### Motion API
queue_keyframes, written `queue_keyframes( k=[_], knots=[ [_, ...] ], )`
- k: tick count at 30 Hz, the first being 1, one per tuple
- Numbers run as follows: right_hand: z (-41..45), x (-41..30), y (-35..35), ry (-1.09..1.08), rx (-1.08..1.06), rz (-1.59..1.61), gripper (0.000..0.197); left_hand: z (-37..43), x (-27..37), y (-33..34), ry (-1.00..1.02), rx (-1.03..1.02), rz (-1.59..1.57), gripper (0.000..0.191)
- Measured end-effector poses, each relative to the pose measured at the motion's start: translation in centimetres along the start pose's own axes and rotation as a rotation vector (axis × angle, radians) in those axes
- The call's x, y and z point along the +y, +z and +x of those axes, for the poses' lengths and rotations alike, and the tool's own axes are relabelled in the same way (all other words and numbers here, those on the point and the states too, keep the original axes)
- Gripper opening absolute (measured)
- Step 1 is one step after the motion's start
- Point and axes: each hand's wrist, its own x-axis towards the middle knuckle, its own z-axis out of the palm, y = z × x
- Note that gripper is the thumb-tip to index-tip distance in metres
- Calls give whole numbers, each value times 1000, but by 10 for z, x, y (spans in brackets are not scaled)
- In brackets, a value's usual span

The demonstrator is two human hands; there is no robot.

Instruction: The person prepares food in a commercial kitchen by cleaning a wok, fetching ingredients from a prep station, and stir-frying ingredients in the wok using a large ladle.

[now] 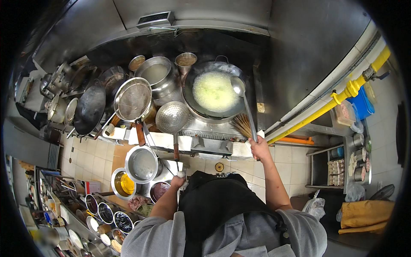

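Note:
My right hand grips the long handle of a metal ladle, whose bowl is over the right side of a large wok with bubbling, pale yellow-green liquid. My left hand is closed on a bunched white cloth, beside a metal pot of cloudy liquid. A thin metal rod ends near that hand; whether I hold it is unclear. A perforated skimmer and a fine-mesh strainer, both with wooden grips, lie left of the wok. A bamboo wok brush rests near the ladle handle.
An empty dark wok and pots stand left on the range. A bowl of yellow liquid, raw meat and sauce containers are lower left. A yellow pipe runs along the right wall. Egg trays sit on a right shelf.

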Motion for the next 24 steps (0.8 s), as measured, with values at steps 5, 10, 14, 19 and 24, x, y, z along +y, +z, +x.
queue_keyframes(
  k=[5, 10, 14, 19, 24],
  knots=[
    [-12, 12, -1, 45, -17, -5, 17, 2, 23, -5, 62, -21, 18, 63],
    [-15, 17, 3, 132, -104, 30, 18, -3, 12, 2, 15, -54, 48, 66],
    [-2, 13, 17, 174, -247, 74, 22, -8, -7, 7, -38, -69, 107, 67],
    [60, -8, 42, 154, -410, 144, 27, -10, -34, 14, -59, -43, 91, 66],
    [108, -10, 72, 30, -276, -6, 27, -23, -28, 9, -111, 15, 24, 65]
  ],
)
